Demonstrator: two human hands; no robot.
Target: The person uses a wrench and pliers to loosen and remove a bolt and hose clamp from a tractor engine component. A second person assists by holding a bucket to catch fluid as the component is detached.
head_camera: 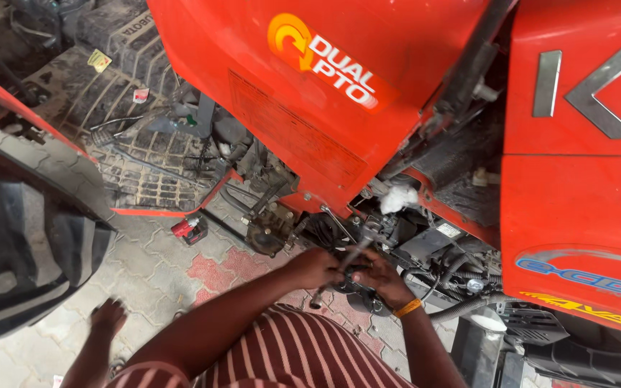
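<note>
Steel wrench [339,267], gripped by left hand [315,267] and right hand [381,278] close together, below orange tractor body [310,93]; big black tyre [16,251] far left.

Large black ribbed rubber tyre [16,244], near left. Grey and red interlocking paving-block floor [159,276], beneath. Small red canister-shaped object [190,230] lying on the paving, just right of the tyre. Dirty black ridged rubber footplate mat [120,86], far left. White cloth wad [398,198], centre right.
</note>
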